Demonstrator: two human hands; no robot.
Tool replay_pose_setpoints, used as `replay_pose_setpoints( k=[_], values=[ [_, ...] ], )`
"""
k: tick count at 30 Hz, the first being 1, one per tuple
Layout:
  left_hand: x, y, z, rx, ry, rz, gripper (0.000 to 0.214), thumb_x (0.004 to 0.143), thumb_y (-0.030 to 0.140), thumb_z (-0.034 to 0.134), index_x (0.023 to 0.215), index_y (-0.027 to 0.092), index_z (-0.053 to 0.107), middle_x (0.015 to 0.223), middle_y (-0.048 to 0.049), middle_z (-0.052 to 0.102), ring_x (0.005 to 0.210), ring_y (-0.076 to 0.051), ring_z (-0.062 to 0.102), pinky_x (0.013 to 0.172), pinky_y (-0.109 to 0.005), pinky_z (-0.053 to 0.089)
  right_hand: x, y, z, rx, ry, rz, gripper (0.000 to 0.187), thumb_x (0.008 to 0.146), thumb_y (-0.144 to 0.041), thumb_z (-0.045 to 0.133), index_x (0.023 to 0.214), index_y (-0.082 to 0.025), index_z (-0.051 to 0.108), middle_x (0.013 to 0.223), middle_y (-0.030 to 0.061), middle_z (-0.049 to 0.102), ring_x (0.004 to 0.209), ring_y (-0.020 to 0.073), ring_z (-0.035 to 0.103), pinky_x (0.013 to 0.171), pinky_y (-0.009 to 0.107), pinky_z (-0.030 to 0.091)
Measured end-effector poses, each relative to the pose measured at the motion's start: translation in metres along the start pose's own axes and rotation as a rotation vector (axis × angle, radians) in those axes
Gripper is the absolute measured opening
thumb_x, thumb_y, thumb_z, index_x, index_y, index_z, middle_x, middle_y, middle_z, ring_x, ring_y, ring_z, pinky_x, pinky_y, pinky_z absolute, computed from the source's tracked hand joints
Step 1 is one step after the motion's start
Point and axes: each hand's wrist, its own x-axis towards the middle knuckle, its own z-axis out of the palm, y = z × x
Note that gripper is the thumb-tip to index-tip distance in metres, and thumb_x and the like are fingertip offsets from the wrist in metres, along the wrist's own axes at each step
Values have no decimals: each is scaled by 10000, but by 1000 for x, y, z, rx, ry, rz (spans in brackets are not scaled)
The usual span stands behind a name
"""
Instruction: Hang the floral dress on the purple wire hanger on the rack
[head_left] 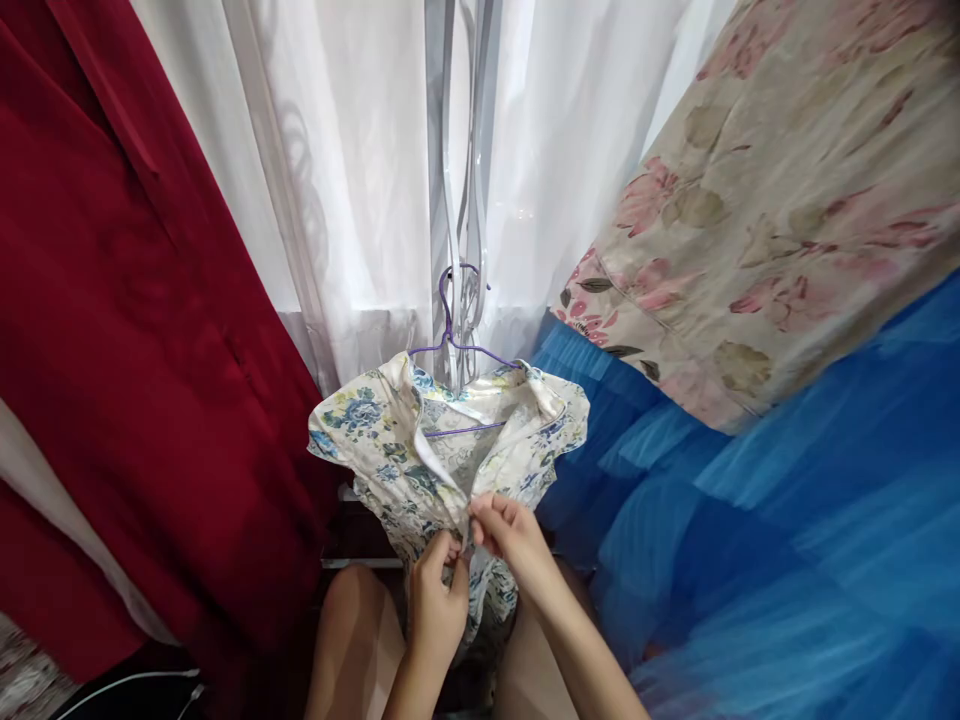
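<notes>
A cream dress [390, 455] with blue and green flowers and short sleeves hangs on a purple wire hanger [448, 338]. Its front is parted at the neck, forming a V edged with a white strip. My right hand [511, 538] pinches the edge at the bottom of this V. Just below and to the left, my left hand [441, 590] is closed on the cloth of the same front opening. Whatever fastener lies between my fingertips is too small and covered to make out. The lower part of the dress drops between my knees, partly hidden by my hands.
A white metal stand [452, 180] bears the hanger, in front of white curtains [352, 150]. Red cloth [150, 350] hangs on the left. On the right are a pink-flowered beige cloth [750, 220] and blue tulle [712, 540]. My bare knees [352, 620] flank the dress.
</notes>
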Motion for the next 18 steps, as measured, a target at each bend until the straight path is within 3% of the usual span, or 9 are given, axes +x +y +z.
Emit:
replay_pose_setpoints(
  k=[4,7,11,15,18],
  values=[
    [-14,13,15,-1,13,-11,192,911,204,490,719,201,485,702,-23,572,690,-169,556,673,-247,415,38,-71,2,1,33,-235,350,839,-443,664,650,-156,598,525,-25,562,447,66,353,459,227,251],
    [-26,22,31,0,-11,-21,195,911,196,491,717,205,478,716,-31,590,699,-177,568,665,-253,408,62,-115,7,38,40,-334,297,811,-406,685,681,-147,621,537,-24,576,437,56,351,448,220,251],
    [-32,14,35,-17,-24,-1,200,925,198,472,726,203,486,720,-39,585,704,-183,570,668,-265,423,67,-134,14,71,52,-411,258,827,-382,673,748,-141,627,555,-26,591,433,56,368,444,215,263],
    [-4,13,-4,-69,-71,57,145,934,257,533,815,188,579,792,-43,632,787,-187,611,743,-270,465,50,-122,17,23,55,-442,254,895,-389,626,805,-151,613,544,-34,582,457,70,406,467,216,294],
    [45,49,-48,-71,88,170,121,956,270,533,982,188,619,897,-44,651,870,-170,616,808,-263,477,38,-117,17,-16,47,-439,256,903,-387,630,807,-151,608,528,-35,573,461,71,409,479,215,302]
  ],
)
